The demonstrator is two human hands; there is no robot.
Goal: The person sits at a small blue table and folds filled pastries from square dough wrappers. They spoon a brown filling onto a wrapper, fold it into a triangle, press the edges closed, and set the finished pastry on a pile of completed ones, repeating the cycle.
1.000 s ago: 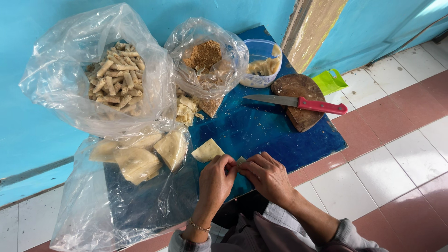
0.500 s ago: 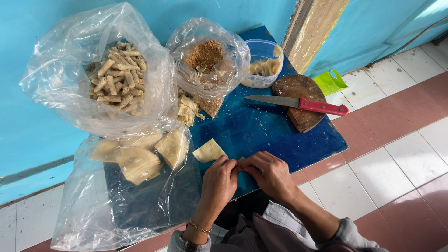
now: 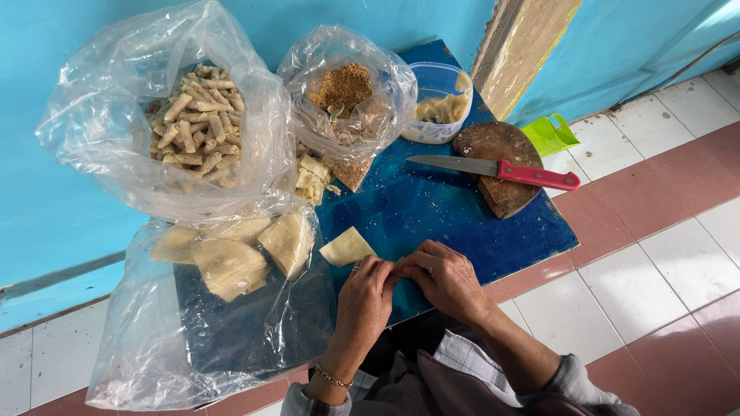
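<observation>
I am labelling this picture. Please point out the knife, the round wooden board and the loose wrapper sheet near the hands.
knife (image 3: 532, 175): head view, on its red handle.
round wooden board (image 3: 493, 142): head view, bare top above the blade.
loose wrapper sheet (image 3: 347, 248): head view, its middle.

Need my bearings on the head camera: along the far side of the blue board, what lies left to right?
Clear bag of rolled sticks → bag of brown crumbs → plastic tub → round wooden board with the red-handled knife → green scoop.
</observation>
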